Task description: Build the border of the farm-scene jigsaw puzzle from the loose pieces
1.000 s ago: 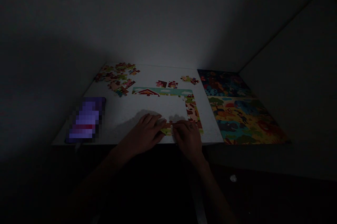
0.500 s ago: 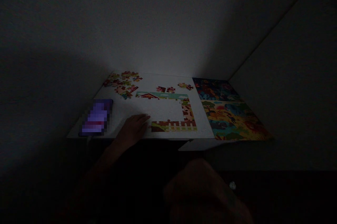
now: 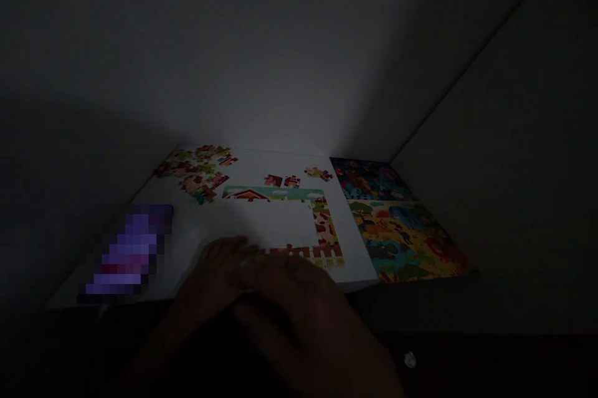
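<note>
The light is dim and both hands are blurred. My left hand [image 3: 217,270] lies near the lower left of a partly built jigsaw puzzle [image 3: 324,223], its fingers stretched toward the bottom row. Coming over it from the right, my right hand [image 3: 299,298] overlaps the left fingers and hides part of the bottom row, with its thumb apart from its fingers. I make out no piece in either hand. The puzzle shows a top row with a red roof, a right column and a bottom row with a white fence.
Loose puzzle pieces [image 3: 200,170] are heaped at the back left of the white table [image 3: 196,230]. A few others, including a pink piece [image 3: 273,180], lie behind the puzzle. A phone [image 3: 128,251] lies left; colourful animal pictures [image 3: 402,239] cover the right side. A wall [image 3: 261,74] rises behind.
My right hand has come up from below the table edge to the left hand. The view has shifted, so the table appears lower and farther left.
</note>
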A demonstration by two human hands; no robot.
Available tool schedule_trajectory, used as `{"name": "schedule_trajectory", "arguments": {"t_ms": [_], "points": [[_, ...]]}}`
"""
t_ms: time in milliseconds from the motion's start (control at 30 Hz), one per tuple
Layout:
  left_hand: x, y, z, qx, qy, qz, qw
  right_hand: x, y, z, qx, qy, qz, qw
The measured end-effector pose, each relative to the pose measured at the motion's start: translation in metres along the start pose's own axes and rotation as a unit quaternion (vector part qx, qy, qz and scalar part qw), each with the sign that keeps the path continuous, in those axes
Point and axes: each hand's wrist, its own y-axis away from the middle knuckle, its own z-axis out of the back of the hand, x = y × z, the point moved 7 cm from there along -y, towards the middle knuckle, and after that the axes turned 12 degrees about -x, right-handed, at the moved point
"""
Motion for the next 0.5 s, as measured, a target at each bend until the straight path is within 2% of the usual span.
{"name": "schedule_trajectory", "arguments": {"t_ms": [100,200,267,367,500], "points": [[0.003,0.002,-0.001,-0.022,-0.010,-0.015,1.000,-0.093,-0.051,0.032,-0.086,0.073,-0.100,0.989],[0.002,0.002,0.002,-0.051,-0.019,-0.034,0.998,-0.195,-0.080,0.076,-0.156,0.208,-0.203,0.944],[0.000,0.002,0.003,-0.063,-0.024,-0.039,0.997,-0.245,-0.094,0.099,-0.180,0.261,-0.248,0.915],[-0.002,0.003,0.004,-0.076,-0.032,-0.050,0.995,-0.284,-0.121,0.114,-0.196,0.273,-0.241,0.911],[-0.004,0.003,0.008,-0.093,-0.046,-0.078,0.992,-0.304,-0.147,0.102,-0.199,0.243,-0.223,0.923]]}}
